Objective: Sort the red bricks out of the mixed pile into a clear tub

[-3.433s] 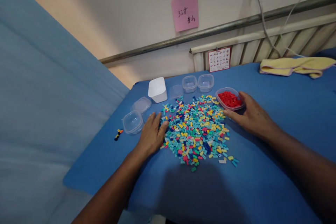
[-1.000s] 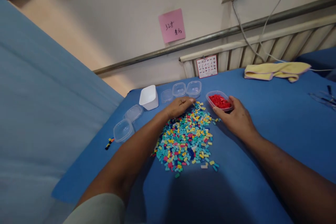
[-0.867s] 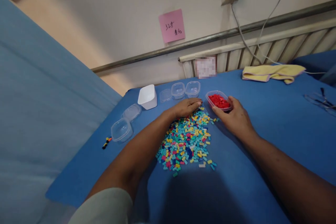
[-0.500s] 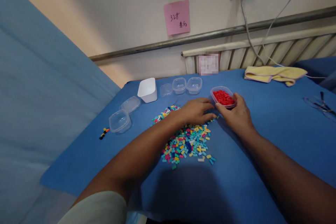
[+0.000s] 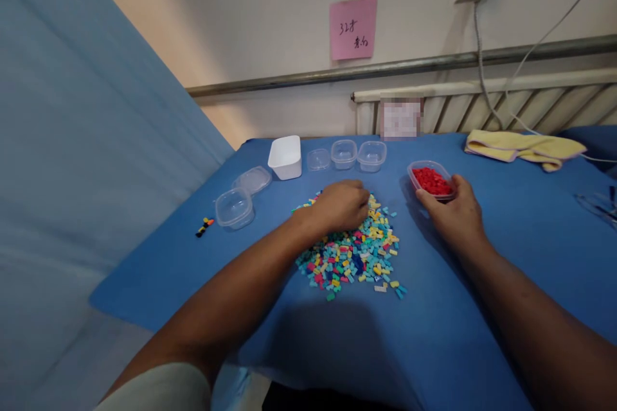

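Small toy building bricks in many colours form a loose heap (image 5: 354, 250) on the blue cloth. My left hand (image 5: 344, 204) lies over the upper part of this heap, its fingers curled inward and pointing right. Whatever those fingers hold, if anything, is hidden. Off to the right, my right hand (image 5: 456, 212) grips a clear plastic tub (image 5: 418, 183) by its near right side, thumb in front. Red bricks (image 5: 432, 181) fill much of the tub, which is tilted slightly and seems raised a little above the cloth.
Behind the heap stand a white bin (image 5: 285, 159), a clear lid (image 5: 319, 159) and two clear tubs (image 5: 344, 154). Leftward are another clear tub (image 5: 234, 209), a lid (image 5: 254, 180) and a few dark and orange bricks (image 5: 204, 227). A yellow cloth (image 5: 525, 149) and glasses (image 5: 600, 205) lie right.
My left hand has moved left across the heap, and its spread fingers have curled in. My right hand still holds the tub of red bricks. The whole view has shifted.
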The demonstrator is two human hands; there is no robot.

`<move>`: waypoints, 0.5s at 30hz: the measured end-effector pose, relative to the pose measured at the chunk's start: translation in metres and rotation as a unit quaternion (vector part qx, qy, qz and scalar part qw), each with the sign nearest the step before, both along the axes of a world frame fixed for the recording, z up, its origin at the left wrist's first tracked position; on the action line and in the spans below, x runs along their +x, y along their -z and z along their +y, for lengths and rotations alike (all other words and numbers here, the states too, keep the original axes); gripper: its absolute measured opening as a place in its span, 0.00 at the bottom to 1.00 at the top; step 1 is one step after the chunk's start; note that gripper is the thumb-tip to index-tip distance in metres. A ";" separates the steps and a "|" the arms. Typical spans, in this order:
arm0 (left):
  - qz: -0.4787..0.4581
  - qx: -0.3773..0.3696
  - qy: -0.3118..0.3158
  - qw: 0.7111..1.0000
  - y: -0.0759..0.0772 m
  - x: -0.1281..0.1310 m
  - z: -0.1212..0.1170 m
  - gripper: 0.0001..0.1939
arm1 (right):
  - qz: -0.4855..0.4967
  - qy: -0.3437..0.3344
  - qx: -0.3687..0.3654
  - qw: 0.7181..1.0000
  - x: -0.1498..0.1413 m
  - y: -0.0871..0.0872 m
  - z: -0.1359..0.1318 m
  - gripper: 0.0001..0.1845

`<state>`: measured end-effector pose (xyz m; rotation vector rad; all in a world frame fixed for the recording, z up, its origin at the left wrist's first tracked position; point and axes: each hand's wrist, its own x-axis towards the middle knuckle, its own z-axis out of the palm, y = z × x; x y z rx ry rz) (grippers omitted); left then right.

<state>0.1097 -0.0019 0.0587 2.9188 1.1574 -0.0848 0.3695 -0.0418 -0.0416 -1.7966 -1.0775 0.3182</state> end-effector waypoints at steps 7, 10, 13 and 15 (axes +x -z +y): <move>-0.131 -0.058 0.052 0.988 0.016 -0.050 -0.047 0.37 | -0.010 -0.004 -0.006 1.000 0.001 -0.001 -0.001 0.58; -0.110 -0.089 0.153 0.978 0.034 -0.045 -0.076 0.44 | -0.014 -0.010 0.000 1.000 0.001 0.000 0.000 0.57; -0.094 -0.058 0.175 0.978 0.045 -0.044 -0.079 0.40 | -0.023 -0.008 0.005 1.000 0.001 0.001 0.000 0.54; -0.094 -0.027 0.128 0.987 0.045 -0.048 -0.070 0.38 | -0.033 -0.011 0.002 0.999 0.003 0.002 0.001 0.51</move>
